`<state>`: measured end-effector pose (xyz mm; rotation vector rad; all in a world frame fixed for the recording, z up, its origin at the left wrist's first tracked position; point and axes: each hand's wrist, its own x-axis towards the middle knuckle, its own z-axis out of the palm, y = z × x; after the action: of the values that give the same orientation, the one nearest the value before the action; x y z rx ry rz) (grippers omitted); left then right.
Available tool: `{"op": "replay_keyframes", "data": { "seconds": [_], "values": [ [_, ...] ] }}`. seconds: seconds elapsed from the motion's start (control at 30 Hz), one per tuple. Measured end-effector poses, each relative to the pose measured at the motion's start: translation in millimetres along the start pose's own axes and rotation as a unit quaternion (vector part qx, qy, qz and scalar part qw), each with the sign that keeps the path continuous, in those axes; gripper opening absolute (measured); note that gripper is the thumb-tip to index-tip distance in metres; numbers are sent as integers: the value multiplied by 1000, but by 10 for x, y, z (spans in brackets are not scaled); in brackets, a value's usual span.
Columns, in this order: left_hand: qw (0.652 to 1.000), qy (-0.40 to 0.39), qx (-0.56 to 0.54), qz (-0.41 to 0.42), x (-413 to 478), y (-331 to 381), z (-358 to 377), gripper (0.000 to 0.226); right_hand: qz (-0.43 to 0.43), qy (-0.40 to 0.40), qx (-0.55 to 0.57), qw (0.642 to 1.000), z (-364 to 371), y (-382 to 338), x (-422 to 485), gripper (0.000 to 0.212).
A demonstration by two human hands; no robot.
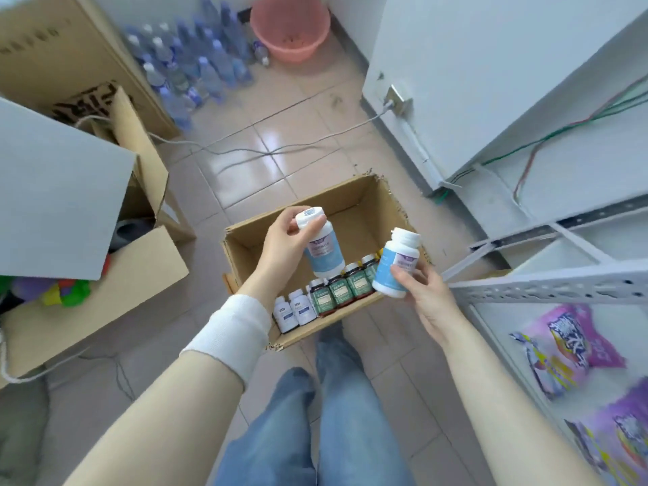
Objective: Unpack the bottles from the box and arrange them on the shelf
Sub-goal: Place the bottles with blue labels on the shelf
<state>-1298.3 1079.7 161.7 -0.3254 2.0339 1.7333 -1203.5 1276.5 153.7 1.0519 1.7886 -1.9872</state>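
Observation:
An open cardboard box (354, 201) stands on the floor in front of me. My left hand (284, 247) grips a white bottle with a pale blue label (324, 252) by its cap end, above the box. Over the box's right edge, my right hand (426, 292) holds a second white and blue bottle (396, 263) from below. Inside the box, a row of dark bottles with green labels (342, 289) and two small white bottles (294, 310) stand along the near wall. The white metal shelf (547, 285) is to the right.
Purple snack bags (568, 349) lie on the lower shelf level. Larger cardboard boxes (115, 275) with toys stand at the left. Many water bottles (189, 61) and a pink basin (291, 26) sit at the back. Cables (245, 152) cross the tiled floor.

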Motion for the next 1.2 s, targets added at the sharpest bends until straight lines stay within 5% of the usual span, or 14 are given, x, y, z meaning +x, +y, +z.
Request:
{"op": "replay_keyframes", "data": {
  "seconds": [0.1,0.2,0.43,0.6,0.8,1.07,1.2],
  "values": [
    [997,-70,-20,41,-466,288,176,16,-29,49,83,995,-204,108,-652,88],
    [988,-139,-40,51,-961,529,417,23,-48,64,144,986,-377,243,-1244,98],
    [954,-285,-73,49,-2167,870,1213,17,-127,132,273,944,-1014,386,-2467,72],
    [918,-378,-98,68,-3225,970,2185,17,-210,203,301,908,-1908,693,-3533,86],
    [846,-515,-89,109,-4968,1001,3524,14,-265,298,272,876,-3289,1161,-5017,96],
    [743,-641,-27,193,-6658,1161,4871,28,-287,395,247,837,-4693,1569,-6471,64],
    [712,-664,-6,228,-7115,1358,5514,13,-334,418,243,809,-5348,1563,-6847,94]
  ]
}}
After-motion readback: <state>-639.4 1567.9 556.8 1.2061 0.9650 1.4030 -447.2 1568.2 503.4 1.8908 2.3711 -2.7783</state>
